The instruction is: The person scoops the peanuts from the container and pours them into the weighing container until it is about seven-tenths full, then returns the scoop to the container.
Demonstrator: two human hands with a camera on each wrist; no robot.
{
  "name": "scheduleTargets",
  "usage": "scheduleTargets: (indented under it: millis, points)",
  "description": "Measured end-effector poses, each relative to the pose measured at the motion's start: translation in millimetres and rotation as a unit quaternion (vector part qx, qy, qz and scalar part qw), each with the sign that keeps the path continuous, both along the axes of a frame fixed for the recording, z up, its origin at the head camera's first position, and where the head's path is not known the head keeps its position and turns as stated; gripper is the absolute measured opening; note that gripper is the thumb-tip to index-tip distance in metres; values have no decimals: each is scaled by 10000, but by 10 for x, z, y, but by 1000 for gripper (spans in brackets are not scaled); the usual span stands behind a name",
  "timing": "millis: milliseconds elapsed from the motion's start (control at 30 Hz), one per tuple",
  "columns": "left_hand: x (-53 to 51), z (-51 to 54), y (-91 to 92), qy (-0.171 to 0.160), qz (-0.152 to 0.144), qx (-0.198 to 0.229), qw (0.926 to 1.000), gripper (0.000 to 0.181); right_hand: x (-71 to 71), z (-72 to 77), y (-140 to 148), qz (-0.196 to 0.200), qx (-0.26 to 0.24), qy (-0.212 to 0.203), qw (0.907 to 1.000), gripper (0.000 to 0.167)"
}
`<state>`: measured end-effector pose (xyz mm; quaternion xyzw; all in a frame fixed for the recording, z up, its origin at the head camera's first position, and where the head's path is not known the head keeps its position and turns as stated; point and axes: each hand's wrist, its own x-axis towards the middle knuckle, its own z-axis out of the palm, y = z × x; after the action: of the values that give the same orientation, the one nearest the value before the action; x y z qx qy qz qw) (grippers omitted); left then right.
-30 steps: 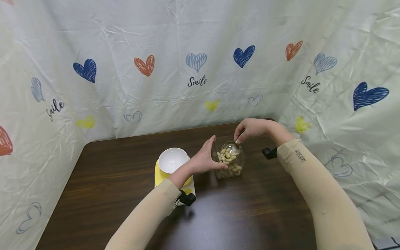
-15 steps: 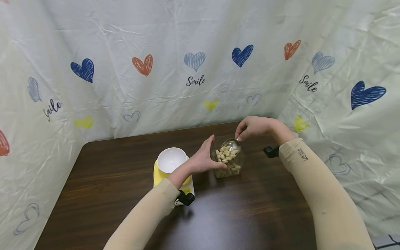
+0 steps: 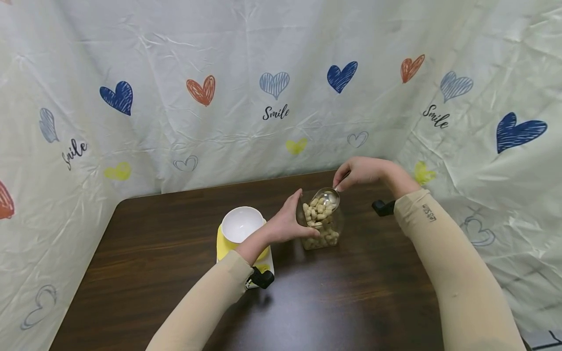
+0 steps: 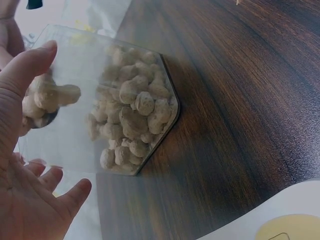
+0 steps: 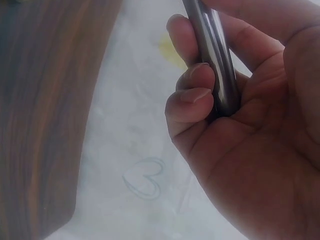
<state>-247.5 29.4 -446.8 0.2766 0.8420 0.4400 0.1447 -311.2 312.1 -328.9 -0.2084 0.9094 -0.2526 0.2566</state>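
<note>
- Right of centre, the left grip [image 3: 287, 224] clasps the clear container [image 4: 75, 140], presumably against tipping.
- Higher, the right grip [image 3: 357, 171] holds the scoop [image 3: 329, 196] by its handle [image 5: 218, 65], likely for leverage among the peanuts [image 3: 317, 212].

Heart-printed backdrop [image 3: 239, 105]; dark wooden table [image 3: 149, 258]

R hands [image 5: 255, 125] grip metal hdl [image 5: 218, 65] | brn tbl [image 5: 45, 110] | wht cloth [image 5: 120, 130] bhd

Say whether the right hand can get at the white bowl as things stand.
Probably, but not straight across: the left hand, gripping the clear container, lies between. The white bowl looks uncovered on top, so passing over seems feasible. The right hand, though, holds the scoop.
</note>
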Motion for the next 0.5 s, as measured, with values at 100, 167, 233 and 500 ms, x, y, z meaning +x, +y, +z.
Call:
scheduleTargets:
  millis: [100,167,233,500]
  points:
    - [4,7,10,7,-18,10,10000,128,19,54,46,-60,-10,30,10000,23]
    - [6,8,12,22,-24,18,10000,129,32,80,78,-81,-56,37,9999,23]
    - [7,4,13,33,-15,22,10000,129,39,95,112,-98,-134,41,9999,22]
    - [18,16,-1,-13,5,-35,10000,128,35,22,267,-259,-316,-30,9992,24]
